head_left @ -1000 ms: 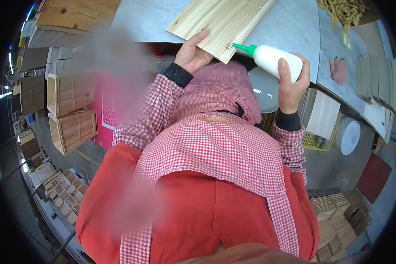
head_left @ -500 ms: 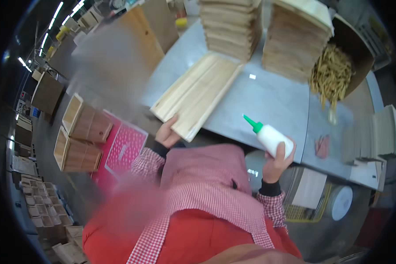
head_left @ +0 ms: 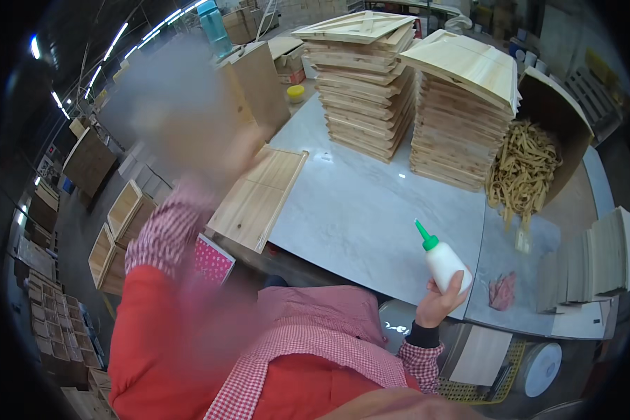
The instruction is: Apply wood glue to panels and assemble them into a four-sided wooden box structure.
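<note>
In my right hand [head_left: 441,301] is a white squeeze bottle [head_left: 446,266] with a green pointed nozzle, tilted up and slightly left. Its base rests in my palm, the fingers wrapped round it, above the table's front edge. My left hand [head_left: 243,152] is raised at the far end of a pale wooden panel [head_left: 259,199], its fingers smeared by a blur. Whether they grip the panel I cannot tell. The panel lies at the left edge of the table, its near end jutting past the front edge.
Two tall stacks of wooden panels [head_left: 367,91] [head_left: 462,133] stand at the back of the grey table [head_left: 357,217]. To their right a box [head_left: 567,112] spills tan strips [head_left: 528,168]. A pink cloth [head_left: 502,290] lies at the right, beside a row of grey boards [head_left: 588,262]. Wooden boxes [head_left: 129,213] stand at left.
My left hand has gone from the panel's near end to its far end. The panel sits further left and nearer. The bottle stays in my right hand, now held more upright.
</note>
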The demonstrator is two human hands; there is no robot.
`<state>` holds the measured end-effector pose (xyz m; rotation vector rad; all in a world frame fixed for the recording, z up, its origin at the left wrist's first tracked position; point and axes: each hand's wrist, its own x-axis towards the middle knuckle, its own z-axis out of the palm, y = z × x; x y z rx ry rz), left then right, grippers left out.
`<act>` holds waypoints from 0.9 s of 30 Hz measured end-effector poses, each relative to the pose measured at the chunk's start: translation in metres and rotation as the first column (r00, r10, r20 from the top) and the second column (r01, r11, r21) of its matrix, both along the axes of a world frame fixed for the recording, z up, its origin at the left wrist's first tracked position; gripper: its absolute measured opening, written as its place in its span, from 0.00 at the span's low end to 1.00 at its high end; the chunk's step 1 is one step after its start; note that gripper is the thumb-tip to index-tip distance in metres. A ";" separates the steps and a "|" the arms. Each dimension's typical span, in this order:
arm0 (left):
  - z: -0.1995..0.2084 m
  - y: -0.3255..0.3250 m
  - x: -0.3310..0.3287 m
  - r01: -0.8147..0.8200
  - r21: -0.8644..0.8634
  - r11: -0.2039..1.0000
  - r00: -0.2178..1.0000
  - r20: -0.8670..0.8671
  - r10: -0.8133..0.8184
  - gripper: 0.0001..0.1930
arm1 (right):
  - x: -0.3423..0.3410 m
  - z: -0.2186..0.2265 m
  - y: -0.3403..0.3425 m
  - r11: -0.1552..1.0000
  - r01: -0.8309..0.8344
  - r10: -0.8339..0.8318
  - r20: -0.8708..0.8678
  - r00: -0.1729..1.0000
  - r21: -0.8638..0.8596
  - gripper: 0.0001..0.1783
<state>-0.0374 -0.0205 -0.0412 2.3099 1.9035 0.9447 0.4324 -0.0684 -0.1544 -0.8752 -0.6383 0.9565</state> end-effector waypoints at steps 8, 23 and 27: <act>0.176 0.252 0.155 0.385 0.185 0.904 0.552 -0.831 -0.066 0.37 | 0.009 -0.009 0.000 0.997 0.031 -0.031 0.001 1.000 -0.066 0.23; 0.138 0.130 0.104 0.293 0.354 0.888 0.809 -0.587 -0.032 0.31 | 0.005 -0.021 0.024 0.986 0.053 -0.051 0.017 0.999 -0.155 0.25; 0.118 0.147 0.071 0.244 0.579 0.778 0.899 -0.437 0.043 0.39 | 0.010 -0.021 0.027 0.991 0.036 -0.028 0.064 0.998 -0.126 0.24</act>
